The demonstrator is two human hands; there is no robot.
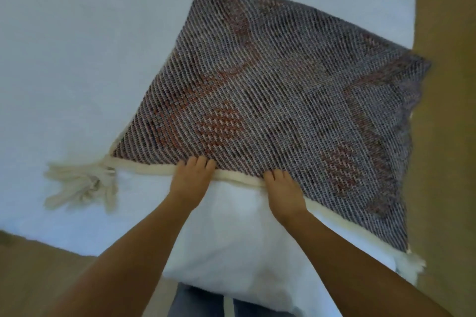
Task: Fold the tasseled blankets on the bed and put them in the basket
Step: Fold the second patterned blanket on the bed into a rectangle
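Note:
A woven blanket (pixel 270 85) in grey-purple with reddish patches lies folded into a square on the white bed (pixel 64 59), one corner pointing away from me. A cream border runs along its near edge. A bunch of cream tassels (pixel 79 185) trails from its left corner, and a smaller tuft (pixel 414 265) hangs at the right corner over the bed's edge. My left hand (pixel 192 177) and my right hand (pixel 282 193) both hold the near edge, fingers on top of the fabric and thumbs hidden beneath. No basket is in view.
The bed's corner points toward me, with brown floor (pixel 448 136) along the right side and at the lower left (pixel 38 278). My legs in grey trousers (pixel 195 301) stand at the bed's corner.

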